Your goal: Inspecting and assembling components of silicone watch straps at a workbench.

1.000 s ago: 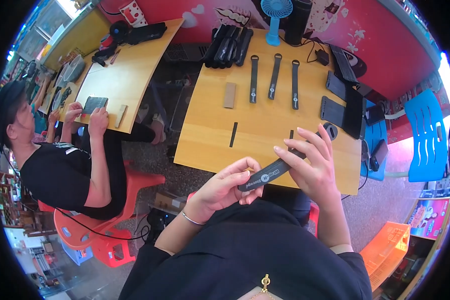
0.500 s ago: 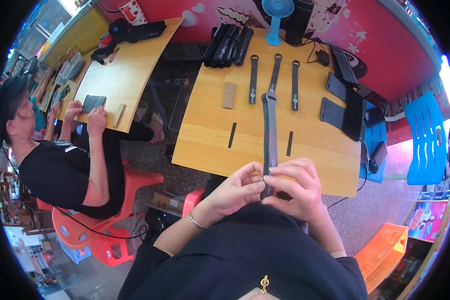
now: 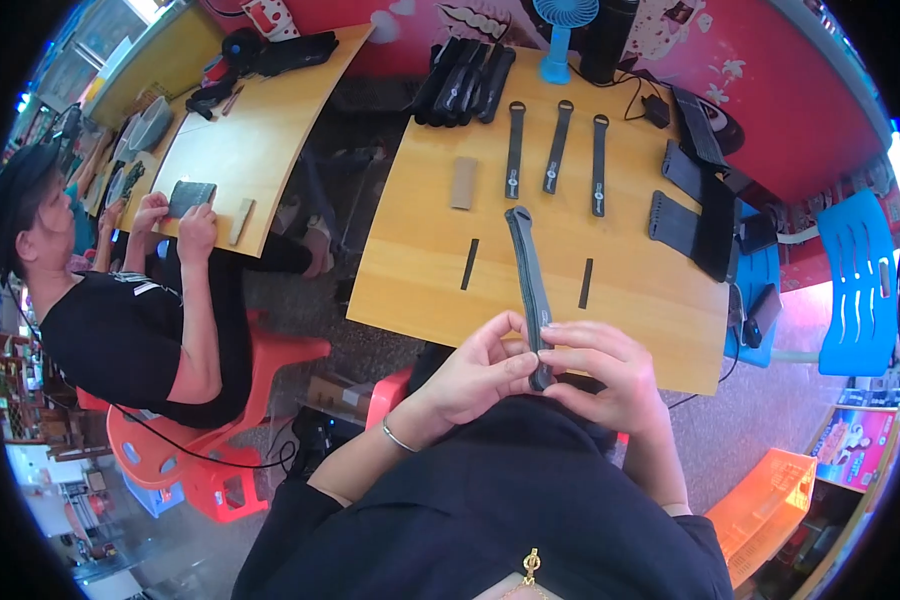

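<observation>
Above my lap, at the near edge of the table [image 3: 395,285], a slim stack of dark grey hook-and-loop straps [image 3: 531,275] points away from me, its looped ends at the far tip. My left hand [image 3: 480,375] pinches the near end between thumb and fingers. On the opposite side, my right hand [image 3: 607,375] has its thumb and fingertips closed on the same end. Three single straps lie apart on the table beyond: a left strap [image 3: 514,152], a middle strap [image 3: 558,148] and a right strap [image 3: 599,165]. A brown cardboard piece [image 3: 463,183] rests beside them.
Bundled black straps [image 3: 460,85] and a blue fan [image 3: 556,45] stand at the back. Joined grey strap sheets [image 3: 674,222] overhang the right edge near a blue chair [image 3: 855,285]. Two narrow black strips mark the tabletop. At left, a co-worker [image 3: 120,320] handles a dark piece.
The far end of the held stack has swung left and dropped lower in view. Both hands keep their grip on its near end. The view has shifted slightly.
</observation>
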Motion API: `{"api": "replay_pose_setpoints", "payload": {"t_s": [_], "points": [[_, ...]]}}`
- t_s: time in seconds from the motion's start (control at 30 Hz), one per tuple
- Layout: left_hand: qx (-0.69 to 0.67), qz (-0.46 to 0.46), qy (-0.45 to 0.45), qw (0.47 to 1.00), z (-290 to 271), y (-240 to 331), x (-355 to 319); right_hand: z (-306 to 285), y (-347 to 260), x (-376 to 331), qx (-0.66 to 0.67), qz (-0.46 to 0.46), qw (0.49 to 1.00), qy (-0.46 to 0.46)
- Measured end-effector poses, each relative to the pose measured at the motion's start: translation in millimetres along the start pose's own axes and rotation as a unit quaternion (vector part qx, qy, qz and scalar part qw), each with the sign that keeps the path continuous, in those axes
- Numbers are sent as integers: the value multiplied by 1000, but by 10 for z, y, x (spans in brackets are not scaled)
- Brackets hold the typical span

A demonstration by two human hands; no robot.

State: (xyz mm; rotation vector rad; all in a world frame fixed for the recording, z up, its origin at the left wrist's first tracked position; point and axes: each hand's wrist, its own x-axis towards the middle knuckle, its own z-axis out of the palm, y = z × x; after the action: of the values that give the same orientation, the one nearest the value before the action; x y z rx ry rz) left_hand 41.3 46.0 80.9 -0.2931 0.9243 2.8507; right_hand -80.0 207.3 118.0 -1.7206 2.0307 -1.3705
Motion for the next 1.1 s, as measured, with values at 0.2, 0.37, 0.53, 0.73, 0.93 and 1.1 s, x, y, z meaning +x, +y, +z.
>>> {"api": "replay_pose_setpoints", "payload": {"t_s": [0.2,0.37,0.53,0.73,0.93,1.1], "points": [[-25,4,-15,1000,-14,22,-11,6,7,-5,-4,-7,1000,18],[-44,16,6,999,21,10,-15,-2,-27,2,-20,-12,1000,22],[-45,25,5,999,22,8,-34,4,-55,-5,-47,-22,998,23],[-41,20,19,999,20,1,-51,-5,-71,5,-50,-32,998,14],[-51,30,23,998,2,-15,-50,18,-109,25,-84,-48,995,11],[-48,30,46,997,29,-14,-42,65,-91,14,-123,-83,988,40]]}}
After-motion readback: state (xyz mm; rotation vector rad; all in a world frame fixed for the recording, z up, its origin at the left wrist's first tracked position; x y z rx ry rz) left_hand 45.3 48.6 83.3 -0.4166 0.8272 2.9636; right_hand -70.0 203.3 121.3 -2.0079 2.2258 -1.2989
